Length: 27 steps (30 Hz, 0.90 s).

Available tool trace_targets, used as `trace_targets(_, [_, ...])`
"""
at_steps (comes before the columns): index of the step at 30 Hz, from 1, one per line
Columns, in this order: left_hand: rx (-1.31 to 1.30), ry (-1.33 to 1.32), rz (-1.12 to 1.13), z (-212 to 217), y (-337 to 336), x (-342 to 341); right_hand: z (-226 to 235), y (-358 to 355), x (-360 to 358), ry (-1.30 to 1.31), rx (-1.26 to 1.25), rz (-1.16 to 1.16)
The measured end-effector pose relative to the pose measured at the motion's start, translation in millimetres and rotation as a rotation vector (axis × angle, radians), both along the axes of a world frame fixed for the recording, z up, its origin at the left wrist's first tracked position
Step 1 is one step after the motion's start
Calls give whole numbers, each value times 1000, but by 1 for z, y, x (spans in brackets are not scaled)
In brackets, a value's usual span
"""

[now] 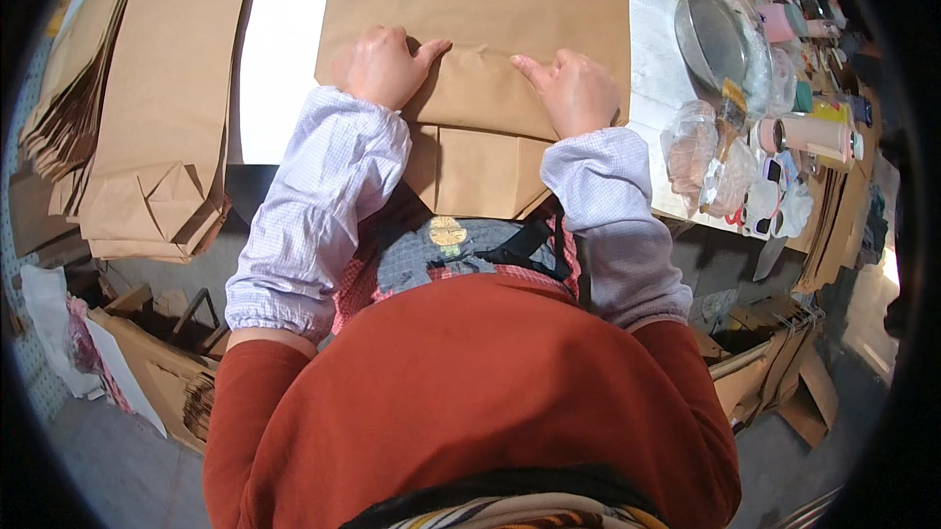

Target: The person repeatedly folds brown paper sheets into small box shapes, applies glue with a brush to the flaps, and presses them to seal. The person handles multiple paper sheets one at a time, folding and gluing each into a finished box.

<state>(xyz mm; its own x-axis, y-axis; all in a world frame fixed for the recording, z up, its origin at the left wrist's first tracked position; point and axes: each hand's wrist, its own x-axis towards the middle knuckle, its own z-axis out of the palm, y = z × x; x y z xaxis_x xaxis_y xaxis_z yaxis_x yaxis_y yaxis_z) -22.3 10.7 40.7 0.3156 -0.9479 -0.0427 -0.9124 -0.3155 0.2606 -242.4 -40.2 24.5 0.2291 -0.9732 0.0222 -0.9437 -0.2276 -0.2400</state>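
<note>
A large brown paper bag lies flat on the white tabletop in front of me, its folded bottom toward my body and reaching past the table's near edge. My left hand grips the left side of the bag near a crosswise crease, thumb pointing inward on top. On the right side, my right hand holds the paper the same way, its thumb facing the left one. The fingers of both hands are curled and partly hidden. The paper bulges slightly between the thumbs.
Stacked brown paper bags lie to the left, ends over the edge. At the right stand a metal basin, a brush beside crumpled plastic, a pink bottle and white-framed sunglasses. Cardboard boxes sit below the table.
</note>
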Motion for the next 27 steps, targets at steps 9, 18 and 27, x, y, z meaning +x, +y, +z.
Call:
trace_targets(9, [-126,-68,-724,-4,40,-14,4,55,8,-237,-173,557])
trace_targets(18, [87,-432,-411,23,38,-68,33,31,-22,-398,-42,426])
trace_targets(27, [-461,-631,-574,12,-3,37,30,23,-3,-680,105,468])
